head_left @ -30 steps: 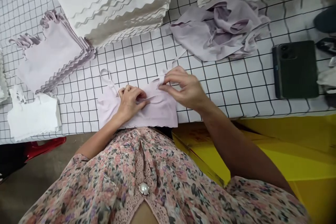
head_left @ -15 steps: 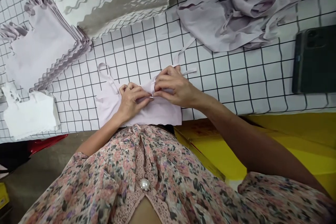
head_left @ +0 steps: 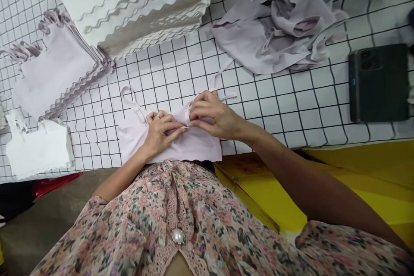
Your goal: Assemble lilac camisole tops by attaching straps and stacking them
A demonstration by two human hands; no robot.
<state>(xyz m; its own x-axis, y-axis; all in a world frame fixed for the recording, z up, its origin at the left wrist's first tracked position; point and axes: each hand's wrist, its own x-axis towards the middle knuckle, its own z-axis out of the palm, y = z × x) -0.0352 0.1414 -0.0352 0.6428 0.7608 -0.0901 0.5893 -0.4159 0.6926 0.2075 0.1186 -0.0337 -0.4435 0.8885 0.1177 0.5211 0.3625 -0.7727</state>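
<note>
A pale lilac bra top (head_left: 197, 145) lies at the table's front edge, close against my body. Its left strap (head_left: 132, 100) stands up in a loop, while the loose end of the other strap (head_left: 230, 96) sticks out past my right hand. My left hand (head_left: 164, 130) is closed, with thumb and forefinger pinching a thin, light piece of the strap above the fabric. My right hand (head_left: 213, 114) is also closed, its fingers gripping the same strap just beside the left fingertips. The small part between the fingertips is too fine to make out.
Stacked white pieces with wavy edges (head_left: 145, 8) lie at the back, with a lilac stack (head_left: 61, 69) and small white tops (head_left: 39, 148) at left. Crumpled lilac garments (head_left: 258, 39) and a dark phone (head_left: 378, 84) lie at right. Yellow boxes (head_left: 343, 177) stand below the table edge.
The view has shifted slightly, so the table's things appear a little lower. Both hands keep their pinch on the strap at nearly the same place.
</note>
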